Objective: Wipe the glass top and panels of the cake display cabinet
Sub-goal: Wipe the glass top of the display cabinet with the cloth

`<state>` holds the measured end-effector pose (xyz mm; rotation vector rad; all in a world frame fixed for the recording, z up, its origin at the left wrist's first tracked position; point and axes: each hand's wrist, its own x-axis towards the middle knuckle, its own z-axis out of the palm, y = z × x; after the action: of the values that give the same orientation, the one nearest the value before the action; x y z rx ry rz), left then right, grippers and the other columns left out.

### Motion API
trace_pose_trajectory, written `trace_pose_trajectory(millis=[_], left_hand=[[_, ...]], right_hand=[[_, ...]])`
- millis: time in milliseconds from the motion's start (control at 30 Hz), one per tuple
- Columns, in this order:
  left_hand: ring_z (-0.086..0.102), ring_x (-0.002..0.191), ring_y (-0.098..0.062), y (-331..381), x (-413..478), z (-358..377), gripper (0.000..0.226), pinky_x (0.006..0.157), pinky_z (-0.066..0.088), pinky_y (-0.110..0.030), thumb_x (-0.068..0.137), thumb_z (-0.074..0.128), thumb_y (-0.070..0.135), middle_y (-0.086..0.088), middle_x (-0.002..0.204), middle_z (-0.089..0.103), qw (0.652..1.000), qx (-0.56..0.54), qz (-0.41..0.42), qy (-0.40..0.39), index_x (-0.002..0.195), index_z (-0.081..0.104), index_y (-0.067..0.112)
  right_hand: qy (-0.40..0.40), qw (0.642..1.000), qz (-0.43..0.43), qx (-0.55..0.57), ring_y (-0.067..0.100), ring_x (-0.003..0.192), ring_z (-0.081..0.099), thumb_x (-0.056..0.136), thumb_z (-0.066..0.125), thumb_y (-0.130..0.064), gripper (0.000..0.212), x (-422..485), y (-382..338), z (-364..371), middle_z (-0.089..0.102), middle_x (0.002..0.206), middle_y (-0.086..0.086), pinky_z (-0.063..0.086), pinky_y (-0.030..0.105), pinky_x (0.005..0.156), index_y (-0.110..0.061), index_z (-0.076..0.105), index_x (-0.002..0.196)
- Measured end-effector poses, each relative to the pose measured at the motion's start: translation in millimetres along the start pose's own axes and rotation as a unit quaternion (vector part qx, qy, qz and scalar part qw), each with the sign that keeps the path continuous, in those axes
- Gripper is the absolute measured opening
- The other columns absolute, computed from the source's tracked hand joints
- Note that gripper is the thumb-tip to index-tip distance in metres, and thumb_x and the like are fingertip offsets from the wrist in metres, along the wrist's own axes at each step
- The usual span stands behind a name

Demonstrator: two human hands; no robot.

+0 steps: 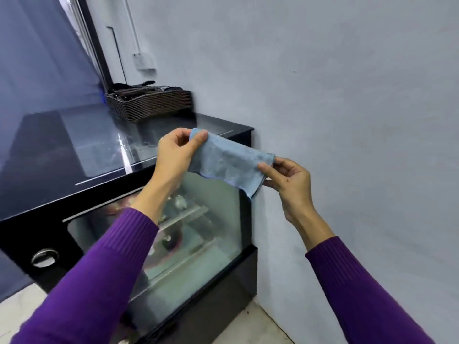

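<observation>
A black cake display cabinet stands against a pale wall. Its glossy glass top [82, 150] reflects light, and its glass side panel [198, 234] shows shelves inside. In front of the cabinet's upper right corner I hold a light blue cloth [228, 162] stretched in the air between both hands. My left hand [176, 152] pinches the cloth's upper left corner. My right hand [285, 175] pinches its right edge. The cloth hangs folded and does not touch the glass.
A stack of dark brown trays [151, 100] with utensils sits at the far end of the top, beside a black frame [96, 48]. The pale wall [347, 120] is close on the right. A round metal fitting [44, 256] is on the cabinet's front.
</observation>
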<state>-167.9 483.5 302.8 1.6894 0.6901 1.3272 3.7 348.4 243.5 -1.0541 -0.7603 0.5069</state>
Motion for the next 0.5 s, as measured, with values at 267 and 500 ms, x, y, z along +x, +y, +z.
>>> trace_pose_trajectory(millis=[267,500], left_hand=[[0.061,0.083,-0.011,-15,130,-37,0.046,0.066,0.052,-0.018,0.076,0.073,-0.007,0.0,0.098,0.063,0.991,0.118,-0.035,-0.055,0.113,0.06,0.016],[0.053,0.076,-0.007,-80,207,15,0.046,0.057,0.041,-0.018,0.073,0.079,0.0,0.001,0.095,0.06,0.977,0.207,-0.054,-0.005,0.112,0.06,0.015]], right_hand=[[-0.037,0.998,0.042,0.018,0.023,0.083,0.074,0.08,0.076,-0.001,0.018,115,35,75,0.075,0.093,0.011,0.06,0.027,0.066,-0.003,0.068,0.096],[-0.038,0.997,0.059,-0.033,0.024,0.075,0.072,0.081,0.077,-0.006,0.02,188,73,71,0.072,0.094,0.021,0.061,0.026,0.062,0.002,0.064,0.095]])
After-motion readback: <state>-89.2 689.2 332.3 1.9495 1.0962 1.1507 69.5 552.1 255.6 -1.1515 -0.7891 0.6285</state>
